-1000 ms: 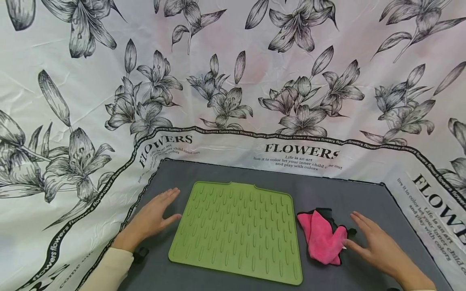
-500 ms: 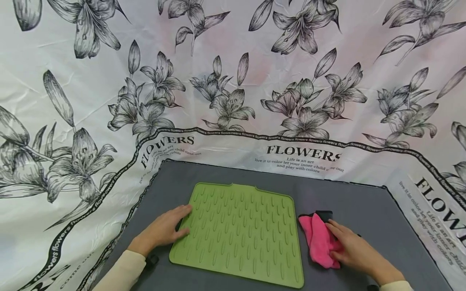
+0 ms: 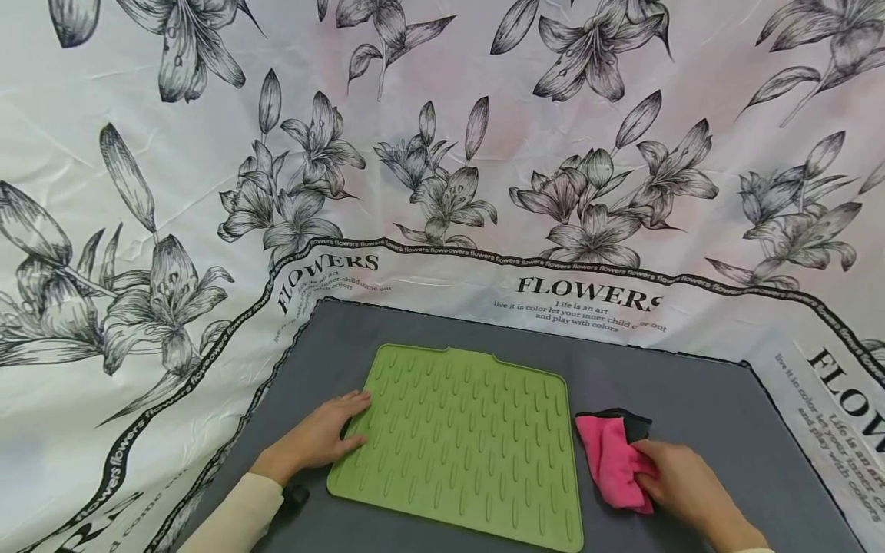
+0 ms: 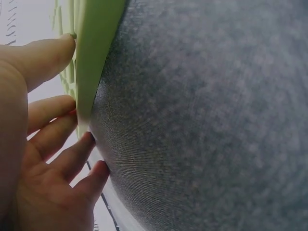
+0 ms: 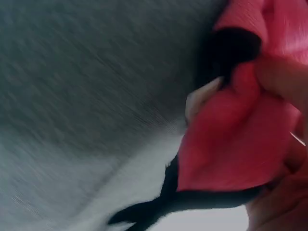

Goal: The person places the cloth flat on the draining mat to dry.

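Observation:
A green ridged mat [image 3: 463, 445] lies flat on the grey tabletop. At its left edge is my left hand [image 3: 321, 434], fingers spread and touching the rim; in the left wrist view the thumb reaches over the ridged face of the mat [image 4: 96, 48] while other fingertips meet its edge. Right of the mat, my right hand [image 3: 684, 480] pinches a crumpled pink cloth with black trim [image 3: 611, 461]. Close up in the right wrist view, the cloth [image 5: 226, 139] bunches between thumb and fingers, and a black strip hangs from it. Blur hides some fingertips.
The grey tabletop [image 3: 442, 326] ends at a white sheet printed with flowers [image 3: 442, 284], which rises behind it and along both sides. A narrow strip of tabletop separates the mat from the cloth.
My left hand has come in from the left to the mat's edge. My right hand has moved left onto the cloth and gripped it, and the cloth's folds have shifted.

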Action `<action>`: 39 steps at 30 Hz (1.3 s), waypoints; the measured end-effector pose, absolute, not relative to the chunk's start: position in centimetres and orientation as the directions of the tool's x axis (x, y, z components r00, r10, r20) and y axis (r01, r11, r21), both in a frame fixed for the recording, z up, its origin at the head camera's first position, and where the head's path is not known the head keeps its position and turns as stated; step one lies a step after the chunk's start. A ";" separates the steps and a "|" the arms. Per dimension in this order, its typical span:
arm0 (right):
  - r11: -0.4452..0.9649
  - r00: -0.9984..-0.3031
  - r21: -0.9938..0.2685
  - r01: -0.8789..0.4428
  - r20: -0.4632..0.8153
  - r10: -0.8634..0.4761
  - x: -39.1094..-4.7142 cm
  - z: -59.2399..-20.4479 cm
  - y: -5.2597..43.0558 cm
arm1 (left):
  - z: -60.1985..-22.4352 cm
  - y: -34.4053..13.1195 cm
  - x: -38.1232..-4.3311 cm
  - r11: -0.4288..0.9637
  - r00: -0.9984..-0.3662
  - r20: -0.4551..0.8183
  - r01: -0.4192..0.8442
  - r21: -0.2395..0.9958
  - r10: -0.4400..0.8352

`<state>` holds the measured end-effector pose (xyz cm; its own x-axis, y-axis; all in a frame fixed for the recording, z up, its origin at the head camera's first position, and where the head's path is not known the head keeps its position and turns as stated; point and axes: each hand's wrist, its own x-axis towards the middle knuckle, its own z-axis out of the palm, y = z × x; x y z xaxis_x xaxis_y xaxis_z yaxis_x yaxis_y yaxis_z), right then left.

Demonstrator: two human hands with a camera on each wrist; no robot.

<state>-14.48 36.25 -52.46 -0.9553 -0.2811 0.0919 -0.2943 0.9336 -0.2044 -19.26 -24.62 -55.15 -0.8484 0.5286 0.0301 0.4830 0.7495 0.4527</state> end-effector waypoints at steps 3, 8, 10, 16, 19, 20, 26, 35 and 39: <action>0.942 -0.962 -0.203 -0.269 0.103 -0.253 -14.2 -52.6 36.2 | -54.9 -24.5 -19.1 0.749 -0.849 0.030 0.481 0.455 0.527; 0.943 -0.964 -0.210 -0.258 0.117 -0.237 -13.8 -52.4 36.3 | -54.9 -24.5 -19.1 0.747 -0.848 0.034 0.484 0.456 0.529; 0.941 -0.963 -0.214 -0.261 0.126 -0.238 -13.6 -51.8 36.4 | -55.0 -24.5 -19.1 0.743 -0.846 0.032 0.485 0.461 0.532; 0.938 -0.953 -0.214 -0.274 0.194 -0.234 -13.7 -48.7 36.8 | -55.4 -24.5 -19.1 0.742 -0.846 0.028 0.482 0.466 0.532; 0.930 -0.934 -0.202 -0.306 0.255 -0.252 -14.1 -46.9 36.8 | -55.5 -24.6 -19.1 0.743 -0.848 0.031 0.480 0.467 0.529; 0.927 -0.924 -0.194 -0.322 0.279 -0.262 -14.3 -46.3 36.7 | -55.6 -24.6 -19.1 0.742 -0.848 0.033 0.480 0.468 0.528; 0.898 -0.855 -0.155 -0.412 0.407 -0.322 -15.7 -42.9 35.6 | -55.5 -24.6 -19.0 0.733 -0.845 0.039 0.486 0.476 0.534; 0.832 -0.762 -0.126 -0.540 0.492 -0.420 -18.1 -39.0 31.9 | -55.4 -24.7 -18.8 0.726 -0.846 0.034 0.478 0.494 0.533; 0.789 -0.724 -0.123 -0.602 0.501 -0.475 -19.2 -37.5 29.3 | -55.3 -24.7 -18.9 0.729 -0.848 0.031 0.473 0.495 0.529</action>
<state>-19.24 29.29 -37.52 -0.7240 -0.4746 0.5006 -0.6024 0.7886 -0.1235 -18.90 -24.72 -55.34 -0.8479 0.5292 0.0309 0.4728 0.7287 0.4955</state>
